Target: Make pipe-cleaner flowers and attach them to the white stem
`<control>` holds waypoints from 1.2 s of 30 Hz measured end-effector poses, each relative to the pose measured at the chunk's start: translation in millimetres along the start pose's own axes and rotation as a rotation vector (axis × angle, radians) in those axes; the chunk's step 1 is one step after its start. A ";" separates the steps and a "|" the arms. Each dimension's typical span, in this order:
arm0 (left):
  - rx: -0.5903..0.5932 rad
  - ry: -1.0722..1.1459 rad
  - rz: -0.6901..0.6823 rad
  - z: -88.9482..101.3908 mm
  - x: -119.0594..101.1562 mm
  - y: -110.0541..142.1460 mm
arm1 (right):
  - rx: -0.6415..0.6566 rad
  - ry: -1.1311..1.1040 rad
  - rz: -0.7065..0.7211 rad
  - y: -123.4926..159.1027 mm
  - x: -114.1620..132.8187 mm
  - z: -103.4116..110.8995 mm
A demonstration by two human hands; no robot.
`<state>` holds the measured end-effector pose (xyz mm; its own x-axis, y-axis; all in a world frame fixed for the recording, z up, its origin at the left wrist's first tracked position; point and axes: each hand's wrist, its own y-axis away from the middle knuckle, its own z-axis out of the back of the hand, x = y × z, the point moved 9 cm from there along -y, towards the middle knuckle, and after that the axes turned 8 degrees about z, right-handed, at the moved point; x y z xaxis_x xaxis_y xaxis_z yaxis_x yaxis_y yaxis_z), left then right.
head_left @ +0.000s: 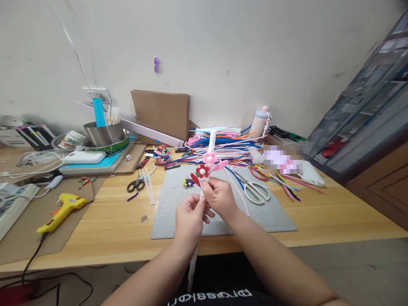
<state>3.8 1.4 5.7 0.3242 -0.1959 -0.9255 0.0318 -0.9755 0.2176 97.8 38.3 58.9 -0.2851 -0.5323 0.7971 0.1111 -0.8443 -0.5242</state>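
Note:
My left hand [188,216] and my right hand [219,196] are both closed around a white wrapped stick [211,142] that stands upright over the grey cutting mat [270,214]. The stick carries a pink pipe-cleaner flower [210,158], a red flower [202,171] and a pink leaf shape [220,165]. The right hand pinches the stick just below the flowers. The left hand grips it lower down, and a white strip hangs from it toward my lap.
Large white-handled scissors [255,189] lie on the mat's right; small black scissors [137,183] to its left. A pile of coloured pipe cleaners [223,142] is behind. A yellow glue gun [60,210] rests at left, beside a metal pot [103,132] and cardboard [161,112].

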 end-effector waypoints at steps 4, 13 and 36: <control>0.021 0.027 0.016 -0.2 -1.1 0.1 | 0.144 -0.248 -0.012 -0.3 -4.1 -8.4; 0.191 0.014 0.124 -12.6 2.2 -1.8 | 0.339 -0.384 -0.118 3.3 -19.9 -16.6; 0.066 -0.224 0.055 2.8 7.5 -0.4 | 0.414 -0.415 -0.163 24.6 -30.1 -38.0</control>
<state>3.5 0.0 -2.2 0.1061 -0.2588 -0.9601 -0.0444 -0.9658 0.2555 73.0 35.8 10.7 0.0565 -0.3033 0.9512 0.4825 -0.8258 -0.2920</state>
